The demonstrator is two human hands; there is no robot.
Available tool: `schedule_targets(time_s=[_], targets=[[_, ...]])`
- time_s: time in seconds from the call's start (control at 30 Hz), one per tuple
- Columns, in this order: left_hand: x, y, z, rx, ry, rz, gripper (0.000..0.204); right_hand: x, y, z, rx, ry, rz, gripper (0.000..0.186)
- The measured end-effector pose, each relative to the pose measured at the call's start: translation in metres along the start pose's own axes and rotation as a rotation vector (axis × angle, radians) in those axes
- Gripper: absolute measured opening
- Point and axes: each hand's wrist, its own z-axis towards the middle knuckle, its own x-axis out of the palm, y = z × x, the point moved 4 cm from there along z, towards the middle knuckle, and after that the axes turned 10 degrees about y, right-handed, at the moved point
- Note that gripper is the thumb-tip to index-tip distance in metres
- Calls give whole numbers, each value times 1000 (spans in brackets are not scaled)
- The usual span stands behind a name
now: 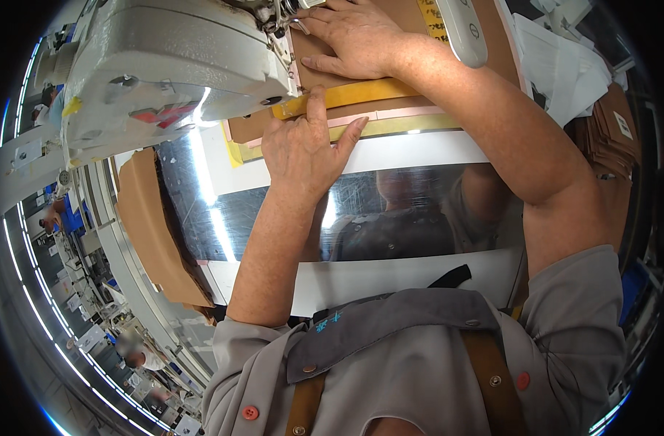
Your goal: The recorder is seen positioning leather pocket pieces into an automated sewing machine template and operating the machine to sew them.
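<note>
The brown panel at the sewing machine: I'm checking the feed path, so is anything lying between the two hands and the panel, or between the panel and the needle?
Nothing visible does. The left hand presses flat on the yellow strip along the brown panel edge, and the right hand lies directly on the panel beside the needle area of the sewing machine.

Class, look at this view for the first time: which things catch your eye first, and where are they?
Both hands press flat on brown material at the top: the left hand on a yellow strip, the right hand beside the grey sewing machine at upper left. Below them a shiny metal table plate mirrors the person.
</note>
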Motion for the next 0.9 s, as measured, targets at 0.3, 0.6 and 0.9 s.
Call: schedule_targets(time_s=[0.3, 0.6, 0.9], targets=[[-2, -5, -13, 7, -18, -32, 63, 6, 5, -14, -84, -213, -59, 55], [-1, -6, -23, 180, -163, -77, 68, 14, 12, -11, -16, 12, -164, 62], [-2, -17, -40, 115, -54, 54, 78, 10, 19, -29, -83, -133, -92, 46]])
